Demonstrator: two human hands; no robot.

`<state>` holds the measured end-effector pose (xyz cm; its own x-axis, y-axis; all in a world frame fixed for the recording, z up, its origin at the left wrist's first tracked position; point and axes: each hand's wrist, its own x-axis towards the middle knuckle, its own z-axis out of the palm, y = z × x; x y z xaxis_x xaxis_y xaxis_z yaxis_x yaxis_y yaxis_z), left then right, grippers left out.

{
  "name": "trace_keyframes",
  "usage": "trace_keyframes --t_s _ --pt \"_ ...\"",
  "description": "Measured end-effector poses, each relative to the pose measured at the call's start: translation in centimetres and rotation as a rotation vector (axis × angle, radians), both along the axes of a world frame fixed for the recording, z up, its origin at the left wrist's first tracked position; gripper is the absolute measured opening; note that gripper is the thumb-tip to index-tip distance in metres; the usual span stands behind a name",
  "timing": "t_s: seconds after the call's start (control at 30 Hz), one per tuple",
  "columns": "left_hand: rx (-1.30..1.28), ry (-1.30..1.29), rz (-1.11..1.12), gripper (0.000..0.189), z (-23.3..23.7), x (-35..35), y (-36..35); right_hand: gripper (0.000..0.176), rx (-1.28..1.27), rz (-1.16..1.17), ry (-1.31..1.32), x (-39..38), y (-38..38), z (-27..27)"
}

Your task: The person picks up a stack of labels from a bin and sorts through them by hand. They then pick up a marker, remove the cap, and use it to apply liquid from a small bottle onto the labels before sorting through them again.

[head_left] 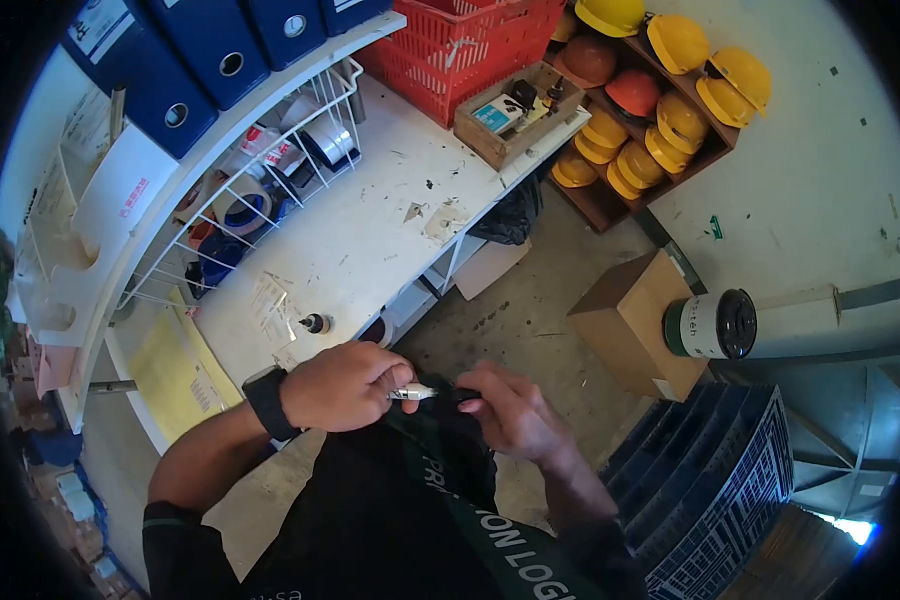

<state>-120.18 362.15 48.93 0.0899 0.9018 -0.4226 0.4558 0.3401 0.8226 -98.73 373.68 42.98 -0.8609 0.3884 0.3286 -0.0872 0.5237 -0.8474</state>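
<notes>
My left hand [338, 388], with a dark watch [268, 402] on its wrist, is closed round a white marker [410, 392]. The marker's pale tip points right, toward my other hand. My right hand [515, 412] pinches a small dark piece that looks like a cap [464, 396], a short gap away from the tip. Both hands are in front of my dark shirt, off the front edge of the white table [340, 235]. Just beyond my left hand, a small dark bottle [315, 323] lies on the tabletop.
Yellow papers [185, 375] lie at left, near a wire basket [245, 205] of tape rolls. A wooden tray [500, 140] and red basket [460, 50] stand at the back. Helmets [635, 92], a cardboard box [625, 320] and stacked dark crates [710, 480] are at right.
</notes>
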Motion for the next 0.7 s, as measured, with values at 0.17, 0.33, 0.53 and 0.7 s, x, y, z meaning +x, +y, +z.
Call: trace_keyframes --t_s 0.17,0.33,0.53,0.7 --pt "-0.028 -0.183 0.091 0.031 -0.1 0.6 -0.3 0.024 -0.12 0.033 -0.124 0.7 1.3 1.9" --pt "-0.028 -0.376 0.12 0.037 0.3 0.6 -0.9 0.021 -0.212 0.075 -0.053 0.4 1.5 1.7" --pt "-0.031 -0.51 0.162 0.044 -0.1 0.4 -2.0 0.018 -0.296 0.121 0.021 -0.4 1.1 1.4" --pt "0.121 -0.499 0.167 0.045 -0.9 0.4 -2.6 0.019 -0.412 0.131 0.031 -1.4 0.4 2.0"
